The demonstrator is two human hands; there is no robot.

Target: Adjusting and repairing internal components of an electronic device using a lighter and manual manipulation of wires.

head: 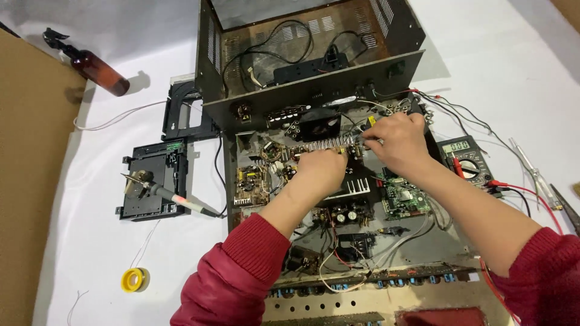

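Both arms reach forward from the bottom edge, each in a dark red sleeve pushed back to bare the forearm. The left hand [320, 168] lies knuckles up, its fingers curled under into a loose fist, wrist straight in line with the forearm. The right hand [396, 142] sits just beyond and to its right, back upward, wrist bent inward, its fingers bunched and pinched together at the tips. The two hands are close, nearly touching.
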